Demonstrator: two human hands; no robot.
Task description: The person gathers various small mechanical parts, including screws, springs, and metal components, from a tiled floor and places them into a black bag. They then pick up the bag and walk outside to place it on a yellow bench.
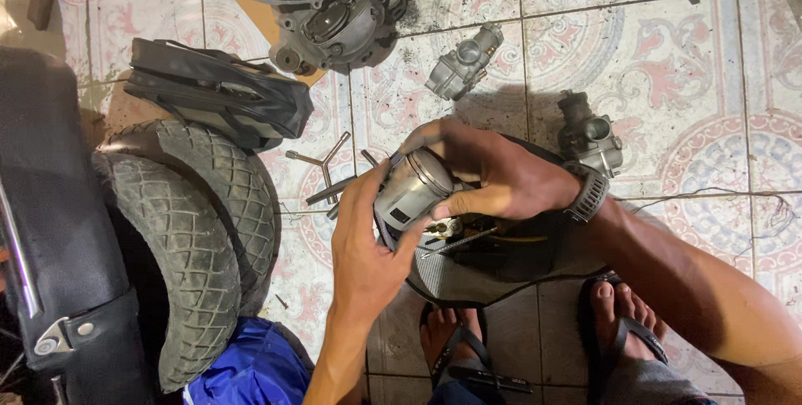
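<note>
A silvery metal piston (411,189) is held between both my hands above a black tray (501,267) on the tiled floor. My right hand (493,173) wraps over the piston's top and far side, with a wristband on that wrist. My left hand (368,250) grips it from below, thumb along its near side. Small metal parts and a thin rod (455,242) lie in the tray just under the piston. Part of the piston is hidden by my fingers.
Two grey carburettors (464,63) (591,138) lie on the floor behind. An engine casing (334,12) sits at the top. A Y-shaped wrench (326,173), a black pouch (219,92) and two tyres (188,238) are at left. My sandalled feet (622,330) are below the tray, blue cloth (251,367) beside.
</note>
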